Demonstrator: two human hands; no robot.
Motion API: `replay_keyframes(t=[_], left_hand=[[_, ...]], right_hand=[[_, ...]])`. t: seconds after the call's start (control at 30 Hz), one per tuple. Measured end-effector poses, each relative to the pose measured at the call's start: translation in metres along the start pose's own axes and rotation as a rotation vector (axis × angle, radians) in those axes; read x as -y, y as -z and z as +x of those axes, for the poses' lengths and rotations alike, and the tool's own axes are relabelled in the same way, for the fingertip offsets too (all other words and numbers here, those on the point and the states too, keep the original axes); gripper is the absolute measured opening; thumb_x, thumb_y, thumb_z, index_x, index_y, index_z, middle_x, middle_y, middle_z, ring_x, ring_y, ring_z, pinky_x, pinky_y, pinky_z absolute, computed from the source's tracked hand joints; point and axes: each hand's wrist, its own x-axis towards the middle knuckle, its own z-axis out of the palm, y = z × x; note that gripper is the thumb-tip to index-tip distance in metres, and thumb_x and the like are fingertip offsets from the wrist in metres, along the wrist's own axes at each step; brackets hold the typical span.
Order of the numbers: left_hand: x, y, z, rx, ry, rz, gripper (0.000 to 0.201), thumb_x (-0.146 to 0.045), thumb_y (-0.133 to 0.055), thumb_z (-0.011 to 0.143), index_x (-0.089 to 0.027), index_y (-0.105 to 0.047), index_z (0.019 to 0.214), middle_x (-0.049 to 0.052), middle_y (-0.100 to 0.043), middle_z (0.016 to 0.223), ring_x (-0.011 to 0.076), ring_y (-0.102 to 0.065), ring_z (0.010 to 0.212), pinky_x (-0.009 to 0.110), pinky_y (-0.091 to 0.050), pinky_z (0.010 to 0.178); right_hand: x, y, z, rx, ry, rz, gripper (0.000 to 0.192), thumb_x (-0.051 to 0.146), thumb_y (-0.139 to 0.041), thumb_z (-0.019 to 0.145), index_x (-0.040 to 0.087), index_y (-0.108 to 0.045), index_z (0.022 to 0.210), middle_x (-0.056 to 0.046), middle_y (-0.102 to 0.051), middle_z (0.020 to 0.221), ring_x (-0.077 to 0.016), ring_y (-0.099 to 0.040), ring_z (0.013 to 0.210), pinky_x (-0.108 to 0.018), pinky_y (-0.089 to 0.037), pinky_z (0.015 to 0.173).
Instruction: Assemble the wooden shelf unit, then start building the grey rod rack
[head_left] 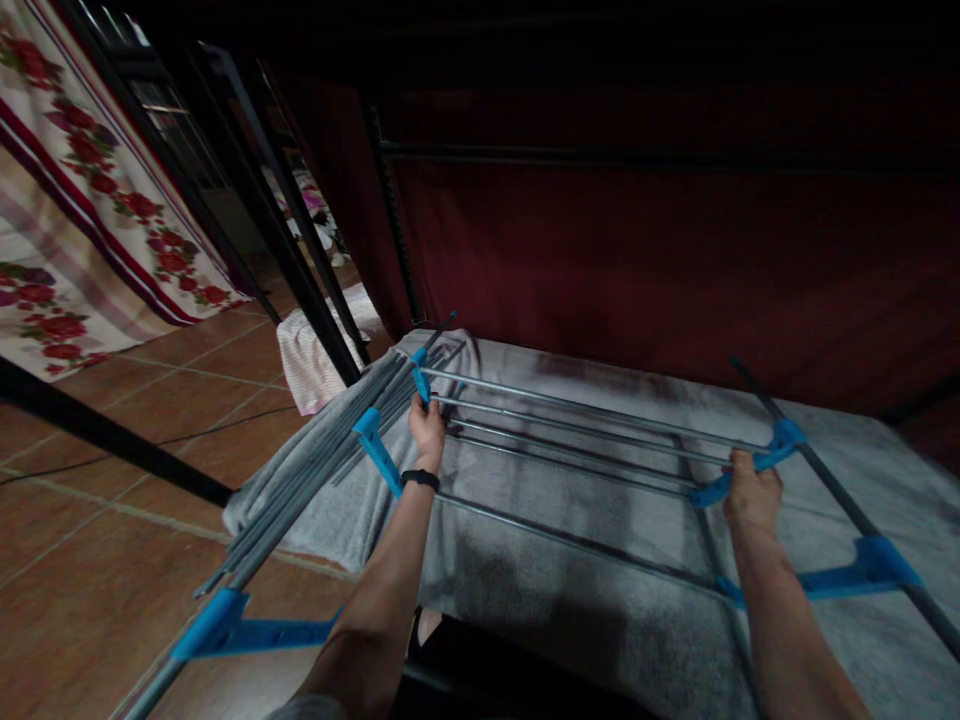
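Note:
A partly assembled rack of grey metal tubes [570, 540] and blue plastic brackets stretches across in front of me. My left hand [427, 428], with a black band on its wrist, is closed around the left blue bracket [420, 376], where the crosswise tubes end. On the other side, my right hand [752, 492] grips the right blue bracket [780, 440] and covers part of it. Several thin crosswise tubes [555, 408] run between my hands. Nearer me sit a lower left bracket [277, 632] and a lower right bracket [862, 570] on the long side poles.
A grey blanket [480, 580] lies under the rack, with a bundle of loose tubes [315, 470] on its left part. Black metal posts [277, 220] stand at the left, near a floral curtain [97, 200]. Dark red cloth [637, 270] hangs behind. Tiled floor [97, 480] shows at left.

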Motion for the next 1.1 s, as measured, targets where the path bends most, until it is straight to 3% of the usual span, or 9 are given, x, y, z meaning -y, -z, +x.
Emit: replay_keyframes(t=[0.33,0.8,1.1], left_hand=[[-0.007,-0.001,-0.003,-0.028,0.019,0.123,0.019,-0.027,-0.047,0.086,-0.017,-0.06,0.096,0.01,-0.068,0.096,0.0238,-0.064,0.093,0.04,-0.05,0.092],[-0.019,0.0,-0.014,-0.064,-0.002,0.259,0.022,-0.026,-0.042,0.089,-0.016,-0.059,0.101,0.01,-0.067,0.091,0.0239,-0.063,0.085,0.035,-0.049,0.081],[-0.021,0.003,-0.018,-0.05,-0.02,0.237,0.021,-0.028,-0.043,0.093,-0.016,-0.059,0.098,0.012,-0.068,0.09,0.0251,-0.064,0.083,0.034,-0.046,0.077]], right_hand=[[-0.001,-0.002,-0.001,-0.025,0.015,0.0,0.028,0.048,-0.06,0.071,0.02,-0.057,0.074,0.002,-0.051,0.062,-0.0155,-0.046,0.058,-0.03,-0.037,0.054],[-0.007,-0.003,0.002,-0.027,0.054,0.019,0.028,0.046,-0.061,0.071,0.019,-0.057,0.073,0.002,-0.052,0.061,-0.0155,-0.048,0.057,-0.031,-0.038,0.055],[0.001,-0.001,-0.004,-0.032,0.053,-0.037,0.027,0.046,-0.057,0.073,0.02,-0.053,0.068,0.002,-0.049,0.059,-0.0149,-0.045,0.057,-0.029,-0.034,0.052]])
